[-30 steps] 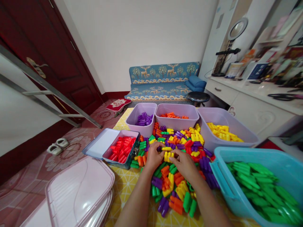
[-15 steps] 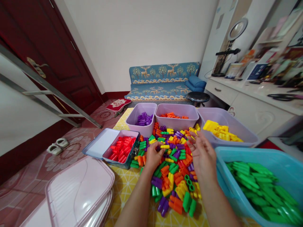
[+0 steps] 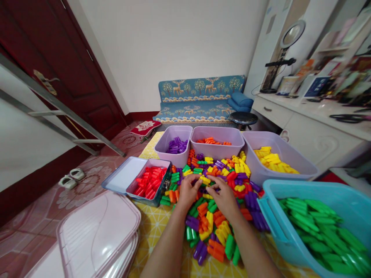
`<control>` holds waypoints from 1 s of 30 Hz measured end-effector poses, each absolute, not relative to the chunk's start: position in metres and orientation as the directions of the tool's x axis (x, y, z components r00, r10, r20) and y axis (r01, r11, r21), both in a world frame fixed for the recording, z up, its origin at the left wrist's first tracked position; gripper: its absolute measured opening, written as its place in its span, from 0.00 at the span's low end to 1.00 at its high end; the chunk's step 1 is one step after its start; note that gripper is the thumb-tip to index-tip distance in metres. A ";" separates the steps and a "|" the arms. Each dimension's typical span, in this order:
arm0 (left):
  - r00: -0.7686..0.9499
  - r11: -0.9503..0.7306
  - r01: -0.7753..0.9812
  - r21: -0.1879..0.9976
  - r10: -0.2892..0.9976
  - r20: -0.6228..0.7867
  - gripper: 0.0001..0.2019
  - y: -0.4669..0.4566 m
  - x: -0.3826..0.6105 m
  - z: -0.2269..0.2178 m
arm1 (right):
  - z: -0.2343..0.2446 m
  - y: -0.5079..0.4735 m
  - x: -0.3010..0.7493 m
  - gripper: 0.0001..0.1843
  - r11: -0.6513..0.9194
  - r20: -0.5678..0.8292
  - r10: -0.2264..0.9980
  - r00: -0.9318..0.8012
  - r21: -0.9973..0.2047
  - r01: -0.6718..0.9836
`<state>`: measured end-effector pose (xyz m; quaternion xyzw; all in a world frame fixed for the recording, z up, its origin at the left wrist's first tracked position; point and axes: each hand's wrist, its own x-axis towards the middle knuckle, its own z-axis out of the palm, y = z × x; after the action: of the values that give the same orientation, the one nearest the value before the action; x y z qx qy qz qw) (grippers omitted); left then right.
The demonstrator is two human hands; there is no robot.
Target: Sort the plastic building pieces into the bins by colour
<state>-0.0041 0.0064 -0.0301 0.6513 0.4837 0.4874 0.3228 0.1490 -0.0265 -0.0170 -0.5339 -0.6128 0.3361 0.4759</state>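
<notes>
My left hand (image 3: 189,191) is closed, its thumb and fingers pinching a yellow plastic tube piece (image 3: 205,180) above the pile. My right hand (image 3: 223,196) is close by on the right, thumb and index finger apart around that piece's right end; whether they touch it I cannot tell. Beneath both hands spreads a mixed heap of tube-shaped pieces in orange, purple, green, yellow and red, including an orange piece (image 3: 216,250) and a green piece (image 3: 230,247) near the front. My forearms and hands hide part of the heap.
Behind the heap stand lilac bins with purple pieces (image 3: 177,146), orange pieces (image 3: 213,141) and yellow pieces (image 3: 274,161). A turquoise bin (image 3: 274,216) of green pieces is at right. At left are a tin (image 3: 166,183) of red pieces and stacked lids (image 3: 100,231).
My right hand has moved left and down from beside the yellow pieces' bin to my left hand. A yellow clump above that bin has dropped among the others. My left hand has stayed nearly still.
</notes>
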 end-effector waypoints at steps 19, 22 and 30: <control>0.112 -0.423 0.317 0.849 0.905 0.410 0.12 0.002 -0.001 -0.018 | -0.022 -0.027 0.150 0.16 0.149 0.150 0.989 -0.008 -0.965 0.216; 0.103 -0.409 0.317 0.856 0.912 0.398 0.12 0.002 -0.001 -0.017 | -0.023 -0.026 0.149 0.18 0.159 0.168 0.986 0.012 -0.954 0.254; 0.087 -0.379 0.330 0.864 0.924 0.372 0.11 0.004 -0.002 -0.020 | 0.003 -0.030 0.174 0.16 0.146 0.136 0.989 -0.056 -0.843 0.517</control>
<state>-0.0025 0.0040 -0.0203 0.6716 0.4670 0.4884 0.3039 0.1736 -0.0297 0.0031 -0.5741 -0.6560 0.3125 0.3773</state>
